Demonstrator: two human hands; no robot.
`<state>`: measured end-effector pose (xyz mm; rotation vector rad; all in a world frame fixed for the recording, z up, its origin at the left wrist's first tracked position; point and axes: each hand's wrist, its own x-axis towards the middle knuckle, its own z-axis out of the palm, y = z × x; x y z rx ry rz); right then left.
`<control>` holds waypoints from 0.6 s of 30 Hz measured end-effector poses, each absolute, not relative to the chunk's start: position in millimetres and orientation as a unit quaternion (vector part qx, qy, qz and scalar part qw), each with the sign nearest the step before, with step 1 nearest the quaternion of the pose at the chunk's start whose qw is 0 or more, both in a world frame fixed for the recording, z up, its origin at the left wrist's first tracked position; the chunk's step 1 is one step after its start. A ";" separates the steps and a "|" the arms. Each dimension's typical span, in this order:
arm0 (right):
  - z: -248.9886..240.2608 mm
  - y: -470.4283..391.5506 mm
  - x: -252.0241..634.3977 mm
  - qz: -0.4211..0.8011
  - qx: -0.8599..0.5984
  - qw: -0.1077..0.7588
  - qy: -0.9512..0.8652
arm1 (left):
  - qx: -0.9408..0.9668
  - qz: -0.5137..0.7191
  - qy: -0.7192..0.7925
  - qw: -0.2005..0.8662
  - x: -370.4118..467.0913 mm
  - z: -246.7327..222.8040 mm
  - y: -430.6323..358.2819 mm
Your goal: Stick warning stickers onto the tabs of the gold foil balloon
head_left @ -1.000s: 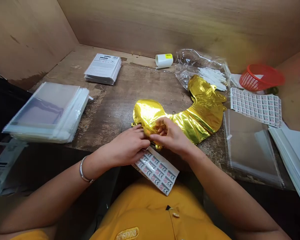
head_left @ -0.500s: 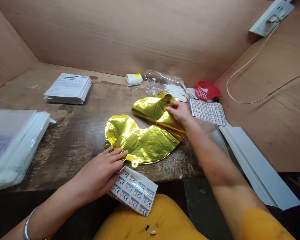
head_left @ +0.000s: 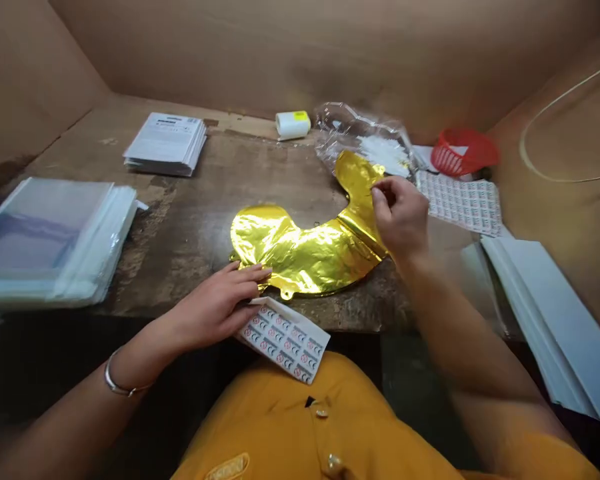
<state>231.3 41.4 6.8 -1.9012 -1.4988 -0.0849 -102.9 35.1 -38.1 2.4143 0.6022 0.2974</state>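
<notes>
A shiny gold foil balloon lies flat and curved on the dark wooden table, its far end reaching up toward a clear plastic bag. My left hand rests on the balloon's near left end, with a sheet of CE stickers held between its thumb and fingers and hanging over the table edge. At the balloon's right side is my right hand, its thumb and fingers pinched together at the foil's edge. What lies inside that pinch is hidden.
Stacked printed cards and clear plastic sleeves lie left. Along the back are a white roll, a plastic bag with white pieces, and a red basket. Another sticker sheet and long white card strips sit right.
The balloon's folded far part has opened out and now points away from me. My right hand stays near its right edge. The view has shifted, moving the table contents right and upward.
</notes>
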 end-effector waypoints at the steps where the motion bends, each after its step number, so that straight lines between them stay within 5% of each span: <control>1: 12.1 15.7 213.7 -0.005 -0.704 0.361 -0.612 | 0.889 0.144 0.254 0.352 -106.2 -33.7 30.7; 9: 4.2 -94.9 146.8 0.322 -0.637 0.426 -0.556 | 0.506 0.345 0.447 0.652 -110.5 -32.2 -11.9; 18: 2.2 -74.7 138.2 0.500 -0.580 0.493 -0.412 | 0.516 0.328 0.462 0.642 -100.7 -42.2 -28.3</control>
